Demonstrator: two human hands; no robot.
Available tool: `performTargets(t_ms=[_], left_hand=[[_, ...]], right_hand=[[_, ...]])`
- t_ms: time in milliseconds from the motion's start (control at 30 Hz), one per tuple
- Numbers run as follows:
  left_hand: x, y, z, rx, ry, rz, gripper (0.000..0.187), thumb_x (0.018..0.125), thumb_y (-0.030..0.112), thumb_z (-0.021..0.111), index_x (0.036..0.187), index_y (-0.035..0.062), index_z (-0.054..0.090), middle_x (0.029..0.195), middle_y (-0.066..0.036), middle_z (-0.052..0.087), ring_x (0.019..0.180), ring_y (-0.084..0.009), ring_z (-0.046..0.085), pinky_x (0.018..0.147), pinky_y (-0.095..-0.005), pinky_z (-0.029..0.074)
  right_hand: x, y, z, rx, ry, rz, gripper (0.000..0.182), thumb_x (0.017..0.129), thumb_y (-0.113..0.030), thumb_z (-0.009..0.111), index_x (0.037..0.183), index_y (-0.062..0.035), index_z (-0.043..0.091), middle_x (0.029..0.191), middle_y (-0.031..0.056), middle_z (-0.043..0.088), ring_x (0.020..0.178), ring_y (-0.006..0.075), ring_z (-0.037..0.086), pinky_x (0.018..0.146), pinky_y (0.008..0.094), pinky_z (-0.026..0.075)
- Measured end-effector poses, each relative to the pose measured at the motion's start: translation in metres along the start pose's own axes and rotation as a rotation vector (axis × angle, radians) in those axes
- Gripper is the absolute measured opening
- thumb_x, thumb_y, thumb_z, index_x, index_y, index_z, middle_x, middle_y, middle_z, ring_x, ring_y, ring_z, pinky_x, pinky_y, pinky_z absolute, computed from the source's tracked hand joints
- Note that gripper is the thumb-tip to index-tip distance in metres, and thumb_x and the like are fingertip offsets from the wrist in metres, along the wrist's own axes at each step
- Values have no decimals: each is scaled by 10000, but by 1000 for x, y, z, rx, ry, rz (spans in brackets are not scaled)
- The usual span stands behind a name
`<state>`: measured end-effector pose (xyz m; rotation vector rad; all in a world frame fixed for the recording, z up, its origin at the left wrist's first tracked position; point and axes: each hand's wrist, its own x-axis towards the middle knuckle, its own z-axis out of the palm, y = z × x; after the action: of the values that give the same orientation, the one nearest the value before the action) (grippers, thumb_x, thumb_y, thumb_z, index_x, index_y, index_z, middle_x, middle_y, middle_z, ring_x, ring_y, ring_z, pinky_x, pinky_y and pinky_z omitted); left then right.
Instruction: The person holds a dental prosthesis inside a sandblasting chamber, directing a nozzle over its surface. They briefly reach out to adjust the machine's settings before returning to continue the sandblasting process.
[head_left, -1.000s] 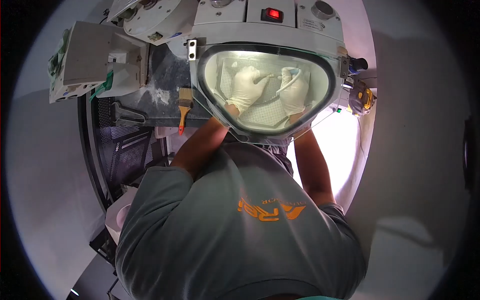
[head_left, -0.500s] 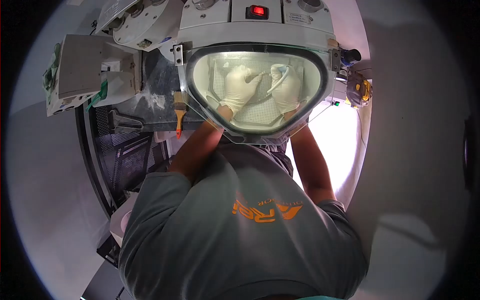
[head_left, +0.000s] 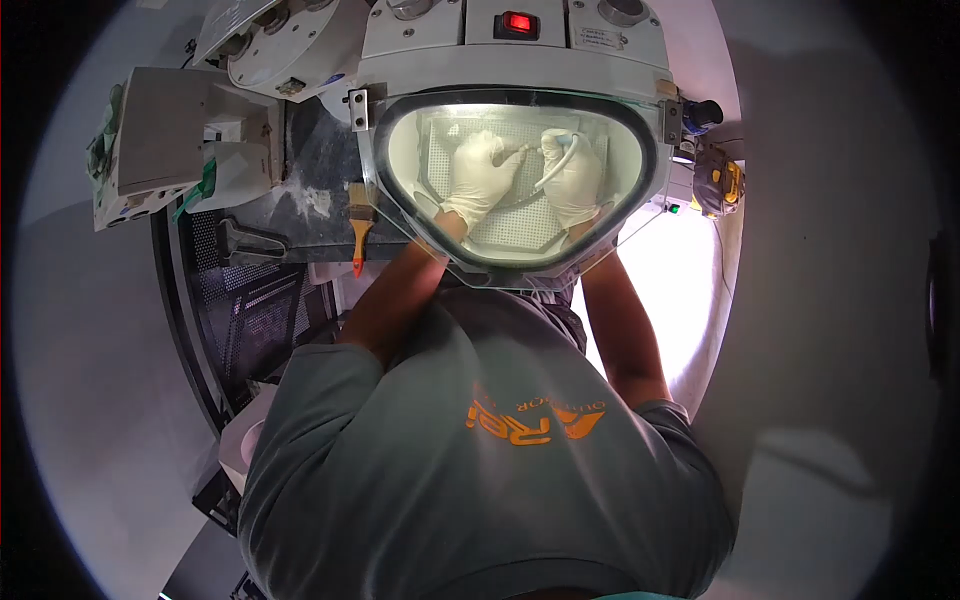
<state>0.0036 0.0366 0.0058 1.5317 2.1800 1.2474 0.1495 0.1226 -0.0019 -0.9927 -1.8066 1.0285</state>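
Behind the window of a blasting cabinet [head_left: 655,185], both my hands wear pale gloves. My left hand [head_left: 482,172] is closed in a pinch, thumb and fingertips pointing right; a tiny piece at their tips is too small to name. My right hand [head_left: 572,185] is wrapped round a blasting handpiece, whose pale hose [head_left: 558,165] curves down over the fingers. The handpiece's tip points toward my left fingertips, with a small gap between the hands. Below them lies a white perforated grid [head_left: 510,228].
A lit red switch [head_left: 517,22] sits atop the cabinet. On the dark bench at the left are a paintbrush [head_left: 361,225], a black-handled tool [head_left: 250,242] and white powder [head_left: 312,198]. A pale machine [head_left: 155,140] stands far left; a yellow-black object [head_left: 725,182] is at the right.
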Motion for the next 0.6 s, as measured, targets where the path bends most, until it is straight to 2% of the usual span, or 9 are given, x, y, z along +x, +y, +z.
performTargets(t_ms=[233,467,600], left_hand=[[-2,-2,4,-17,20,-9,146,853,175,877,976,108,835,921,-107,767,888,-321,734,816,-425,580],[0,-2,1,14,21,35,151,840,175,882,965,106,831,919,-110,765,887,-329,729,811,-426,577],[-1,-3,3,-11,23,38,143,856,184,867,964,98,832,922,-116,767,882,-339,728,816,-431,578]], right_hand=[[0,-11,-4,-25,-19,21,183,992,-251,805,1015,-77,752,982,88,724,859,279,724,762,384,563],[1,-15,-7,-29,-29,-55,107,943,-117,806,1025,-77,749,1008,94,740,917,293,744,808,378,583],[0,-8,-6,-13,-43,-51,113,934,-103,807,1027,-79,748,1012,91,742,920,287,745,809,375,583]])
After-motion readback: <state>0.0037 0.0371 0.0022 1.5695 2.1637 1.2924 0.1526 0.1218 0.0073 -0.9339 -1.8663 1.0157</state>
